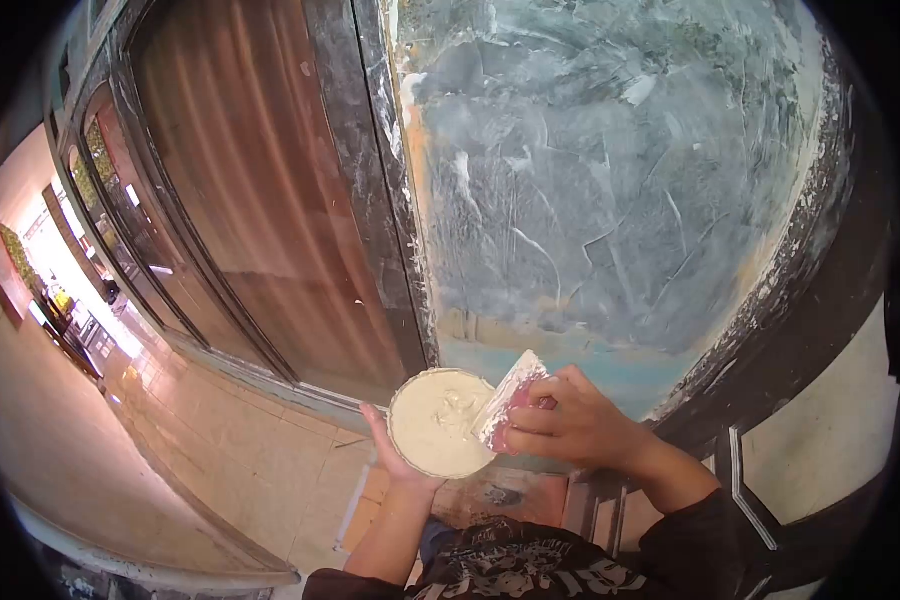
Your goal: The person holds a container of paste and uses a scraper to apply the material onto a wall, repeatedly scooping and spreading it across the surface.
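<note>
My left hand (398, 462) supports a round tub (392, 440) from its left side and underneath, with the thumb along the rim. Cream-coloured putty (438, 425) fills it, its surface stirred up near the middle. In my right hand (575, 420) is a wide putty knife (513, 392) with a reddish handle, the fingers wrapped round it. White putty coats its blade, which is tilted at the tub's right edge. Whether the blade touches the putty inside is hard to tell. Behind both hands stands a wall panel (590, 200) with patchy grey-blue filler and rough ridges.
Left of the panel is a dark-framed window (260, 190) with a brown curtain behind the glass. A dark frame (800, 290) borders the panel on the right. Pale floor tiles (240, 430) run along a passage toward a bright opening at the far left.
</note>
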A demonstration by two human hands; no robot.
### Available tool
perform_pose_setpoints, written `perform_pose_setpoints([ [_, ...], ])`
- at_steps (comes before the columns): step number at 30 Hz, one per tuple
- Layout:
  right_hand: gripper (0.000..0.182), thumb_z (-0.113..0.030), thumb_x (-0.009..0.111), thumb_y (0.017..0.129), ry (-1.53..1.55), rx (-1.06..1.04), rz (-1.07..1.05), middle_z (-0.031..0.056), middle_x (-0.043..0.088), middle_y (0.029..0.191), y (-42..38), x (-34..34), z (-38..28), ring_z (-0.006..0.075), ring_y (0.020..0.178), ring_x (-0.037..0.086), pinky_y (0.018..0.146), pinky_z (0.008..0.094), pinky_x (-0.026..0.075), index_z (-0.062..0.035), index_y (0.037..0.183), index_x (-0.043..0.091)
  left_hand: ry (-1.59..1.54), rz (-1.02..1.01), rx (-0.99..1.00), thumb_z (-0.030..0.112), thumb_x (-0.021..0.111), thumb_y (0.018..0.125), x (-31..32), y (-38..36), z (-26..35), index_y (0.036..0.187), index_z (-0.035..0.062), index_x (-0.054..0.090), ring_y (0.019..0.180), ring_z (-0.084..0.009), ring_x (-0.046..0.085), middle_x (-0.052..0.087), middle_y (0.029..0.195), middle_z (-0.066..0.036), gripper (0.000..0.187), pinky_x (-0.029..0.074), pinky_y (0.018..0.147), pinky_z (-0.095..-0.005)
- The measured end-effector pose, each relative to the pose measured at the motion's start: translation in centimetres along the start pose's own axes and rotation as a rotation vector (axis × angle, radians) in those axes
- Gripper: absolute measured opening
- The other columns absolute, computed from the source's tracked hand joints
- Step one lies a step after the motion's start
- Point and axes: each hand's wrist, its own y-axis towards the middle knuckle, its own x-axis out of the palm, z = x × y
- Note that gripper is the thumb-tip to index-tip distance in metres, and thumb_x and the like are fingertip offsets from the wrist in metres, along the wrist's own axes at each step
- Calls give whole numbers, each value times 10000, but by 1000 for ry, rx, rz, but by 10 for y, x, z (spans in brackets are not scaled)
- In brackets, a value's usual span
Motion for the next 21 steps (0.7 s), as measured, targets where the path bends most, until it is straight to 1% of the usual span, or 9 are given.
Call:
perform_pose_setpoints([
  [4, 222, -202, 705, 877, 19, 10, 19, -66, 600, 1120, -6, 4, 0, 187, 1082, 536, 812, 379, 428, -213, 1089, 640, 4, -45, -12, 869, 260, 938, 2, 2, -3, 1491, 11, 495, 1350, -395, 542, 524, 1517, -202, 1048, 445, 1138, -535],
  [7, 235, -197, 707, 860, 17, 35, 61, -77, 612, 1118, -9, 7, -2, 179, 1058, 551, 772, 360, 423, -215, 1087, 650, 7, 7, -20, 870, 258, 938, 3, 2, -5, 1493, 10, 492, 1347, -398, 542, 527, 1512, -203, 1050, 438, 1142, -535],
  [10, 248, -196, 711, 838, 20, 68, 107, -93, 622, 1082, -10, 7, -4, 176, 1002, 578, 738, 342, 416, -223, 1080, 662, -29, -26, -30, 873, 256, 936, 0, 5, -7, 1495, 8, 488, 1346, -401, 541, 527, 1512, -204, 1055, 437, 1140, -539],
  [13, 253, -196, 726, 803, -13, 115, 152, -97, 640, 1040, -13, 6, -3, 175, 937, 604, 724, 338, 409, -224, 1051, 684, -13, -36, -37, 868, 256, 941, -2, 6, -8, 1492, -4, 488, 1353, -391, 538, 535, 1503, -207, 1056, 444, 1142, -513],
  [15, 226, -151, 740, 785, -87, 185, 186, -75, 668, 1025, -21, 6, 1, 192, 894, 614, 723, 347, 418, -197, 1005, 713, -337, -126, -165, 948, 253, 860, -5, 7, -6, 1564, 56, 397, 1417, -460, 449, 422, 1590, -211, 1145, 374, 1140, -687],
  [16, 226, -151, 740, 785, -87, 190, 185, -75, 668, 1025, -27, 5, 6, 192, 894, 614, 723, 347, 418, -197, 1005, 713, -338, -124, -169, 948, 253, 860, -4, 7, -6, 1564, 56, 397, 1417, -460, 449, 422, 1590, -211, 1145, 374, 1140, -687],
  [18, 155, -91, 734, 790, -132, 362, 234, -22, 699, 983, -41, 0, 21, 236, 861, 613, 730, 373, 441, -137, 938, 734, -162, -221, -253, 1001, 262, 790, 2, 4, -6, 1595, 113, 354, 1425, -516, 409, 355, 1627, -217, 1202, 320, 1074, -828],
  [19, 155, -91, 734, 790, -133, 368, 231, -22, 699, 983, -46, -1, 30, 236, 861, 613, 730, 373, 441, -137, 938, 734, -164, -219, -258, 1001, 262, 790, 1, 4, -6, 1595, 113, 354, 1425, -516, 409, 355, 1627, -217, 1202, 320, 1074, -828],
  [21, 103, -48, 706, 815, -159, 590, 415, 43, 713, 941, -58, 2, 48, 293, 848, 609, 749, 407, 464, -74, 911, 734, -41, -132, -212, 1024, 264, 756, -4, 2, -5, 1615, 165, 320, 1429, -541, 386, 309, 1648, -218, 1216, 277, 1009, -908],
])
